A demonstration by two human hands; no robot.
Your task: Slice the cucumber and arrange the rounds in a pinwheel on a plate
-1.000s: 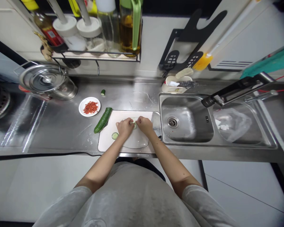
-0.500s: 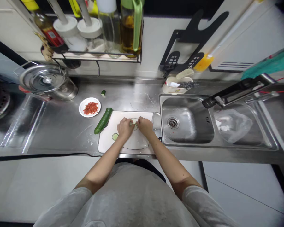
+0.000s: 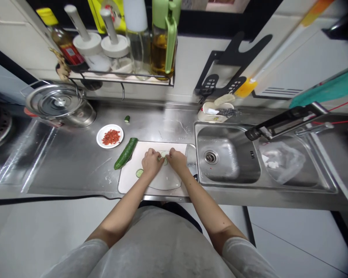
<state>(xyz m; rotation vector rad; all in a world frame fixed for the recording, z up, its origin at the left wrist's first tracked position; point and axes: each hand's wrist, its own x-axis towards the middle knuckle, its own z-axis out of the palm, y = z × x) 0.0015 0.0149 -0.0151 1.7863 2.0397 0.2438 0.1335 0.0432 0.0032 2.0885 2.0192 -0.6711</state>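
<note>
Over the white cutting board (image 3: 127, 184), my left hand (image 3: 151, 163) and my right hand (image 3: 177, 161) nearly meet, fingertips pinched together. Pale green cucumber slices (image 3: 164, 153) lie between and under the fingers, which partly hide them. Another cucumber slice (image 3: 139, 173) rests on the board, left of my left hand. A cut length of dark green cucumber (image 3: 125, 154) leans across the board's upper left edge. Beside my right hand, along the board's right side, is a grey, blade-like metal piece (image 3: 192, 157) with a black part near its lower end.
A white plate (image 3: 98, 139) of chopped red pieces and a cucumber end (image 3: 127, 119) sit behind the board. The lidded steel pot (image 3: 82, 112) stands at left. To the right are the sink (image 3: 234, 181) and faucet (image 3: 281, 123). Above hangs a bottle rack (image 3: 116, 77).
The whole view has shifted, so the counter appears slightly lower. Both hands stay together over the board, pinching at the cucumber slices with little visible movement.
</note>
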